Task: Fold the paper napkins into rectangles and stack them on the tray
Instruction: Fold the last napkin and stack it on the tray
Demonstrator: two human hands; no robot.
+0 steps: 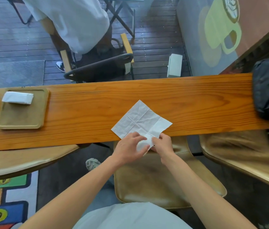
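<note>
While the fold is only starting: one white, creased square paper napkin [141, 120] lies opened out on the long orange-brown wooden counter [188, 103], turned like a diamond, its near corner hanging past the counter's near edge.
Left hand: the left hand [128, 149] has its fingers [134, 135] curled closed on the napkin's near corner, from the left side.
Right hand: the right hand [164, 144] pinches the same corner from the right, its fingers [156, 139] closed on the paper; the two hands are nearly touching.
Paper between the fingers: bunched and lifted a little off the counter.
Done so far: one folded white paper rectangle [17, 97] rests on the tan square tray [21, 118], well away to the left of the fingers.
Step in hand: I judge this the first fold of a second napkin.
Next move: it probably calls for carrying the gripped corner or edge away from the body and over the sheet, lining the edges up, then pressing a crease flat.
Risk: thin tissue may tear or skew if pulled unevenly.
</note>
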